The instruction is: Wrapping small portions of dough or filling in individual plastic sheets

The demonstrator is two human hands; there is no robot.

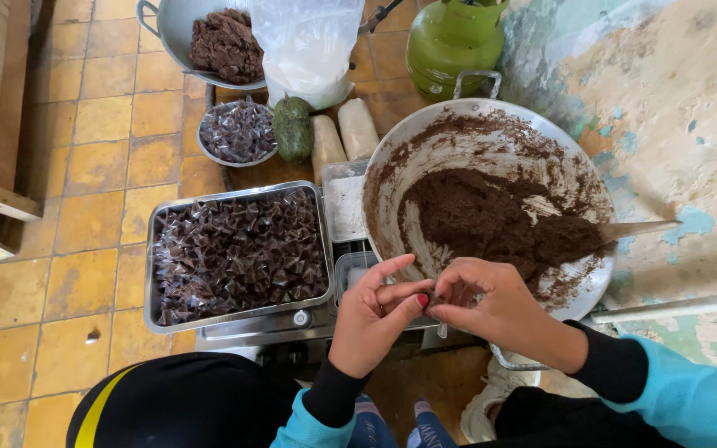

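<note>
Both hands meet just above the near rim of the wok (491, 116). Left hand (373, 311) and right hand (491, 305) pinch one small brown lump (431, 300) between their fingertips; each is closed on it, thumb against forefinger, probably to shape or wrap it. It is held clear of the pan rather than over the floor.

Beyond the right hand: brown paste (491, 220) heaped in the wok's middle, a wooden spatula (636, 228) resting in it with the handle out to the right, within reach.

Left of the left hand: steel tray (153, 249) packed with small cone-shaped pieces in clear film (238, 253), close enough for dropping finished pieces in.

Farther beyond: round bowl (238, 131) of the same wrapped pieces, second pan of paste (226, 43), clear plastic bag (307, 46), green gas cylinder (454, 46). No labels legible.
</note>
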